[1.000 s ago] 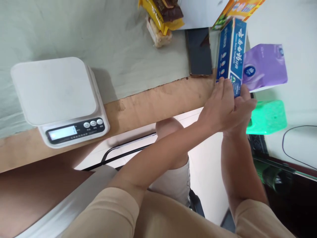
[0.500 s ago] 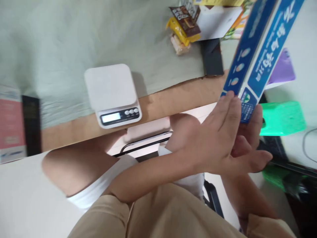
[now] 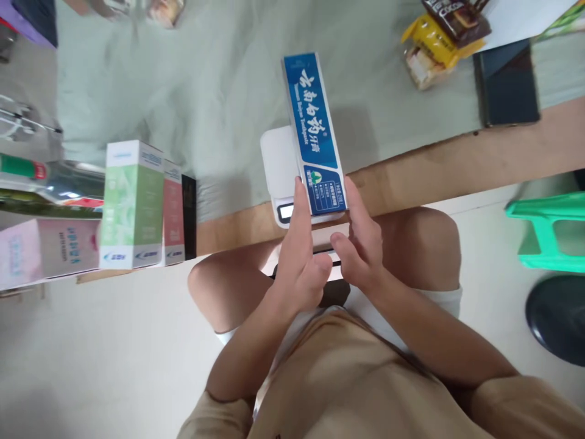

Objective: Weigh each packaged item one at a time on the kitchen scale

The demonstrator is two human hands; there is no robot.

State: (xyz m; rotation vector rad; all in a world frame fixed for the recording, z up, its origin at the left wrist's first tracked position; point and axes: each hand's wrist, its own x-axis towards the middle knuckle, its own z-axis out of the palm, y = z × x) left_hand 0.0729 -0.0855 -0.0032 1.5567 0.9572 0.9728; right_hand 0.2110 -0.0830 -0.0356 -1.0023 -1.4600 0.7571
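Note:
A long blue toothpaste box [image 3: 315, 131] with white lettering is held between my two hands, its near end toward me. My left hand [image 3: 299, 262] presses the box's left side with straight fingers, the thumb bent inward. Against the right side lie the fingers of my right hand [image 3: 363, 241], its thumb also off the box. Under or just behind the box is a white kitchen scale [image 3: 278, 161], partly hidden by it, with part of its lit display showing. Whether the box touches the scale I cannot tell.
Left on the table stand a green-and-white box [image 3: 132, 207], a red-and-white box [image 3: 173, 213] and a pink box [image 3: 68, 247]. Wrapped snacks [image 3: 439, 46] and a black phone [image 3: 507, 85] lie at the right. A green stool [image 3: 543, 235] is on the floor.
The toothpaste box has moved from the right to over the scale, carried by both hands. The view has swung left, bringing the boxes on the left into sight.

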